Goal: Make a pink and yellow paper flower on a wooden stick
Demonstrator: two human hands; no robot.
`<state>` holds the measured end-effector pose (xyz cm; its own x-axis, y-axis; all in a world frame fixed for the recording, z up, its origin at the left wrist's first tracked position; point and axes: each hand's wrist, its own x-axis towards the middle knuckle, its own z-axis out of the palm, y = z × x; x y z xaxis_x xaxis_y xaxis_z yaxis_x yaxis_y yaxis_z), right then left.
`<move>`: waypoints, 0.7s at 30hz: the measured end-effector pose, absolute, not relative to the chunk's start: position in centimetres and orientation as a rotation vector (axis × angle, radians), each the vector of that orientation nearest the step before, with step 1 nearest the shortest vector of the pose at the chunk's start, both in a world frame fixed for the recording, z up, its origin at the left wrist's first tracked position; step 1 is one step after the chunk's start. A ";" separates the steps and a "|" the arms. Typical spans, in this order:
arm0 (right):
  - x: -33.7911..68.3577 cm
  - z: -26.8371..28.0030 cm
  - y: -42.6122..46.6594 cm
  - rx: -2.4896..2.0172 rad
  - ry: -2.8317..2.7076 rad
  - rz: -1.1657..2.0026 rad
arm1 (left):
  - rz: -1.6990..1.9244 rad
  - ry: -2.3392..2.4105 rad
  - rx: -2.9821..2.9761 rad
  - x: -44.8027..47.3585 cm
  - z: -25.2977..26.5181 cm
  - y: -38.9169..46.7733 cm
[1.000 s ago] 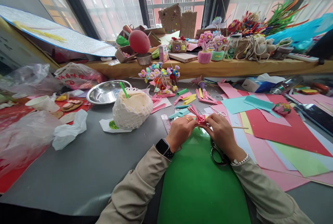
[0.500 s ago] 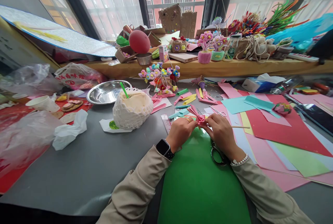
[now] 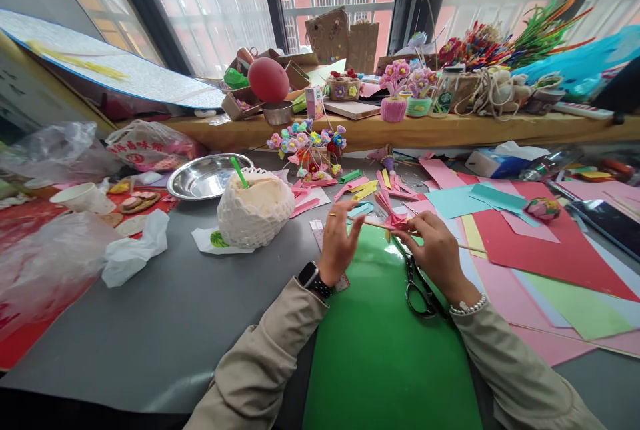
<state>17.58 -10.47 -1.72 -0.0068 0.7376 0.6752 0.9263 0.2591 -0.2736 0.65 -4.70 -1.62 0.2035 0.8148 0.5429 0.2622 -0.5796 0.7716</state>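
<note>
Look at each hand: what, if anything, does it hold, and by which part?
The right hand pinches the folded pink paper where it meets the thin stick. The left hand is open by the stick's left end; contact is unclear.

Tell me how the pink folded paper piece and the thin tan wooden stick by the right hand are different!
The pink folded paper piece is bright pink, while the thin tan wooden stick is pale tan. The paper piece is bunched up with strips spreading out; the stick is straight. The paper piece is shorter, but the stick pokes out on both sides of the right hand. Both are at that hand's fingertips.
</note>
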 end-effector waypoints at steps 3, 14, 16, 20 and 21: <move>17.7 -1.2 -10.6 -1.467 -1.728 -0.092 | 1.270 0.903 1.253 0.8 -1.4 -4.2; 16.8 -0.2 -11.0 -1.247 -1.776 0.347 | 0.735 0.489 0.918 1.1 -1.2 -4.8; 16.8 -0.3 -11.0 -1.243 -1.781 0.354 | 0.746 0.513 0.915 1.1 -1.2 -4.8; 16.9 -0.6 -10.8 -1.274 -1.805 0.349 | 0.781 0.550 0.894 1.1 -1.3 -4.7; 16.9 -0.7 -10.8 -1.286 -1.815 0.352 | 0.780 0.563 0.899 1.1 -1.3 -4.7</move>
<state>16.87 -10.80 -0.70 -0.0981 0.8716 0.4802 0.6286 0.4284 -0.6492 1.10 -4.72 -1.34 0.6003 0.7920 -0.1113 -0.3546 0.3883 0.8506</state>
